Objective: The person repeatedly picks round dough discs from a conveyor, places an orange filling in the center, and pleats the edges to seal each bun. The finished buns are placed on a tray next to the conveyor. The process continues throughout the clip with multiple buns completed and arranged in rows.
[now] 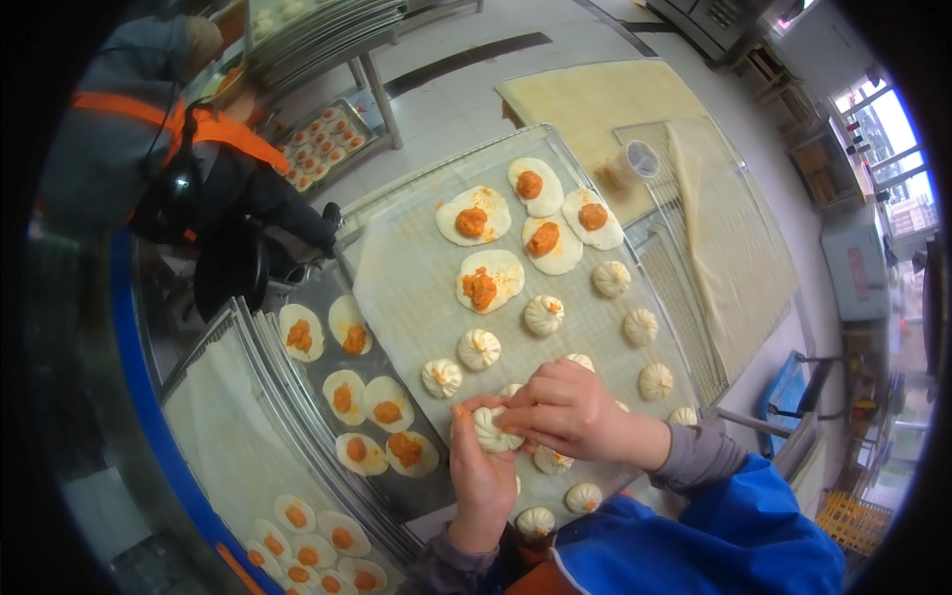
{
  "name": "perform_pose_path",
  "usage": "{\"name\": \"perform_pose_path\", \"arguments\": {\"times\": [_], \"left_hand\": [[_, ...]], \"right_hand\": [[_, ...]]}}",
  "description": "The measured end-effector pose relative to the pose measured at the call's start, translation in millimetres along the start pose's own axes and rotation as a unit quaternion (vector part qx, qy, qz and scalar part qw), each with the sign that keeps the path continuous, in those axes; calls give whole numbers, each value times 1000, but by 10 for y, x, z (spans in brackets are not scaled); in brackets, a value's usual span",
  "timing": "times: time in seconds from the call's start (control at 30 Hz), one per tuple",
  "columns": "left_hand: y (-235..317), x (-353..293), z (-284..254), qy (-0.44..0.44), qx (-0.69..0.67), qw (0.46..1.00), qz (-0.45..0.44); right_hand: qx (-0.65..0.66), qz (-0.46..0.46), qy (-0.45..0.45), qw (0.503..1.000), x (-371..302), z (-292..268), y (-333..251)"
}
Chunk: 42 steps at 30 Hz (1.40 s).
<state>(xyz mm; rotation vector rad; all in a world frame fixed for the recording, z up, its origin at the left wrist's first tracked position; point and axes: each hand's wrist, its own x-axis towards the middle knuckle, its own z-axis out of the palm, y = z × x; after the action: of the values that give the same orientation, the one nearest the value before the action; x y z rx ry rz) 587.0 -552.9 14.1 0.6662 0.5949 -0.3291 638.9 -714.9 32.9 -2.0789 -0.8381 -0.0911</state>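
Note:
Cupped in my left hand [480, 470] is a white pleated bun [492, 432], held above the lined tray [397, 288]. My right hand [563, 409] pinches the folds at the top of this same bun, its fingers pressed together. Finished-looking pleated buns, such as one bun [544, 314], sit on the tray around my hands and along its right side. Toward the far end lie several flat dough rounds, each with orange filling, among them a dough round [492, 280]. My hands hide some buns beneath them.
More filled rounds rest on the dark tray [332, 288] and the stacked trays [203, 397] at left. A clear plastic cup [635, 162] stands by a folded cloth [729, 228]. Another person [149, 129] in an orange-strapped apron works beside a tray rack [327, 40] at far left.

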Motion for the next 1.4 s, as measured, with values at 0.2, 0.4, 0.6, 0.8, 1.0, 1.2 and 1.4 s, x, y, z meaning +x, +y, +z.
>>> {"name": "perform_pose_path", "arguments": {"times": [0.2,0.4,0.6,0.8,1.0,1.2,1.4], "left_hand": [[-29,-76,4,44,-10,999,29],[-35,-129,-122,51,-16,997,54],[-51,-150,-195,43,-25,997,52],[-80,-185,-145,68,-7,995,73],[-44,-190,-217,54,-49,995,74],[-71,-201,-193,75,-45,994,59],[-58,-212,-185,70,-75,994,47]], "right_hand": [[-171,-59,-29,983,-58,84,-118],[-211,-56,-57,974,-41,23,-215],[-44,22,1,999,20,114,-185],[-212,-60,-24,975,24,184,-296],[-138,-28,-36,989,33,79,-323],[-26,62,-34,997,18,180,-296],[-67,3,-27,997,-60,231,-342]]}}
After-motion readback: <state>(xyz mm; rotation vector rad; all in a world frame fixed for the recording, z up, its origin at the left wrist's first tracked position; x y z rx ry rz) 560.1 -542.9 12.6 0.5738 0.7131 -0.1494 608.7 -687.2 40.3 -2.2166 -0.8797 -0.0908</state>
